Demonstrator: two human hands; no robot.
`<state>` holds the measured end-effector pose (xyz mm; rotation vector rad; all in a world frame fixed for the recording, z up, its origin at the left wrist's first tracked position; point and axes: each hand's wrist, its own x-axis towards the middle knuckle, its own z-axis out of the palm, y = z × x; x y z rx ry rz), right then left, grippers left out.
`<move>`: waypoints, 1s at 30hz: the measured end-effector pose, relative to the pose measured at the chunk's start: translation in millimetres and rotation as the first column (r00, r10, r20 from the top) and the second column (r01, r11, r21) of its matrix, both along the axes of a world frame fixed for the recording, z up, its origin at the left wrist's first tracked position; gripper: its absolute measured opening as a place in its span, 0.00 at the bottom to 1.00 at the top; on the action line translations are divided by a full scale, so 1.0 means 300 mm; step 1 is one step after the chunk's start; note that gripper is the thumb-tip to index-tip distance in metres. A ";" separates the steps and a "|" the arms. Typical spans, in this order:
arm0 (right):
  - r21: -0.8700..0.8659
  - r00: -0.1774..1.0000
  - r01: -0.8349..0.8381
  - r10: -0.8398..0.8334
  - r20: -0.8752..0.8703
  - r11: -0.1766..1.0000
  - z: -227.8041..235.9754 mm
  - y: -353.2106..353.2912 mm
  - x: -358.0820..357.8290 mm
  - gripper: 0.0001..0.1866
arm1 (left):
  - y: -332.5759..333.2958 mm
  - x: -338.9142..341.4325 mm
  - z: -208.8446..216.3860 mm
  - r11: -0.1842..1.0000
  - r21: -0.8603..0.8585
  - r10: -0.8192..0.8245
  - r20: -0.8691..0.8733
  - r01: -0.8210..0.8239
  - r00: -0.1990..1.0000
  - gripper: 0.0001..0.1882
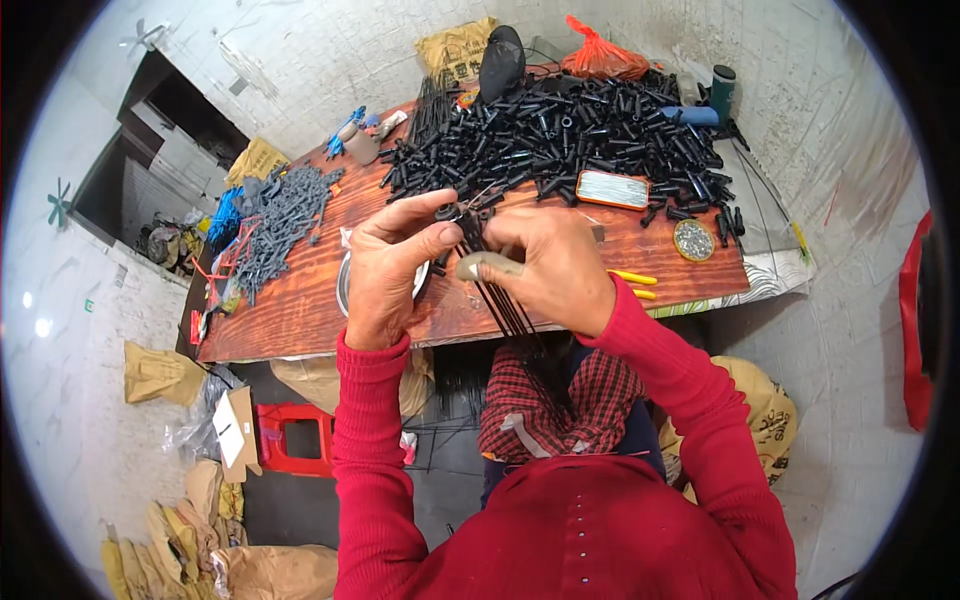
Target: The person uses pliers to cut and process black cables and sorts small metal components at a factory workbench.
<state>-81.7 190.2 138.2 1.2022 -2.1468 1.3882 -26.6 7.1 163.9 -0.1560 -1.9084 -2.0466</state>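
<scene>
Over the table's near edge, my left hand [390, 260] is closed, its thumb and forefinger pinching a small black part [447, 212]. Close against it on the right is my right hand [555, 260], fingers curled and thumb wrapped in a brownish cover. A bundle of thin black rods [508, 315] runs from between the hands down to my lap, and the right thumb lies across it. Short thin tips stick out above the fingers. How the rods meet the black part is hidden by my fingers. Beneath my left hand shows part of a round white dish [345, 285].
Black tubular parts [560, 135] are heaped at the back, grey parts [285, 225] at the left. An orange-rimmed tin of pins [613, 190], a round tub of small metal pieces [693, 240] and yellow-handled pliers [635, 278] lie right. A red stool [268, 440] stands below left.
</scene>
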 end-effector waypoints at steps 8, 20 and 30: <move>0.178 0.993 -0.101 0.089 0.071 0.979 0.035 0.000 -0.035 0.15 | -0.010 -0.001 -0.016 0.999 -0.031 0.018 -0.018 -0.019 1.000 0.19; 0.196 0.992 -0.116 0.106 0.064 0.974 0.013 -0.034 -0.085 0.20 | 0.013 -0.004 0.016 0.993 -0.113 0.031 -0.007 -0.032 0.999 0.18; 0.183 0.993 -0.095 0.106 -0.055 0.978 0.017 -0.046 -0.063 0.19 | 0.034 0.030 0.025 0.992 -0.126 0.006 0.000 -0.006 1.000 0.21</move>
